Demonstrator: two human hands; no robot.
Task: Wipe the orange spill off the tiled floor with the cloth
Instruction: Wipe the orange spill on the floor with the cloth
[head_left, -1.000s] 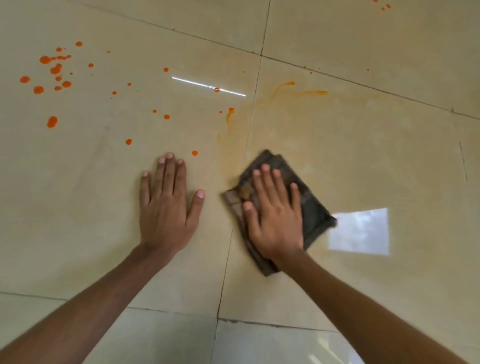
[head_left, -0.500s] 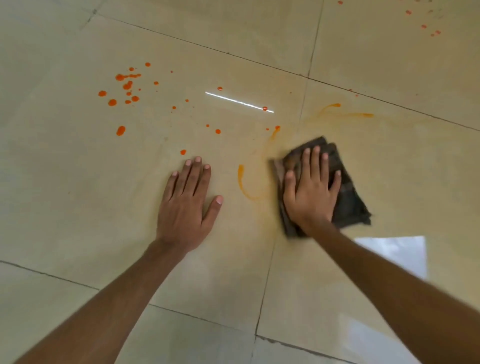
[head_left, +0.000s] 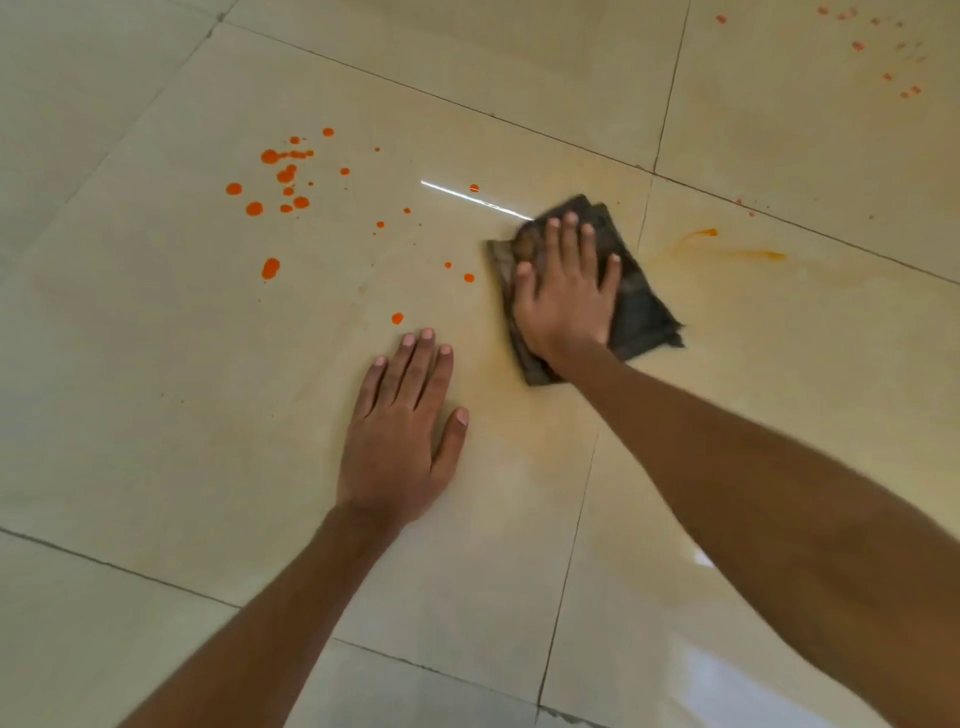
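Orange drops (head_left: 284, 175) lie scattered over the beige tiled floor (head_left: 156, 415), the thickest cluster well beyond the fingertips of the left hand (head_left: 400, 431) and off to its left. That hand lies flat on the tile, palm down, fingers straight and close together, thumb out to the side, holding nothing. A single drop (head_left: 397, 318) sits just ahead of its fingertips, not touching them. Two smaller drops (head_left: 469, 277) lie further ahead, between those fingertips and the left edge of the cloth (head_left: 641, 312).

The right hand (head_left: 563, 296) presses flat on this dark folded cloth, fingers straight and slightly spread, thumb along its left side; nothing is curled round the fabric. The cloth lies on the floor under this hand, showing past the fingertips, beside the thumb, and most widely to the hand's right, where a corner sticks out. It is ahead of and to the right of the left hand, apart from it.

A grout line (head_left: 645, 213) runs in from beyond the cloth and passes under its right part. Further to the right hand's right, an orange smear (head_left: 748, 253) stretches in a thin streak with a curled end. A pale yellowish film (head_left: 519, 400) tints the tile between the two hands. Faint, blurred orange specks (head_left: 906, 91) lie far ahead and to the right. A thin bright reflection (head_left: 467, 196) crosses the tile ahead of the right thumb, ending at the cloth's far corner.
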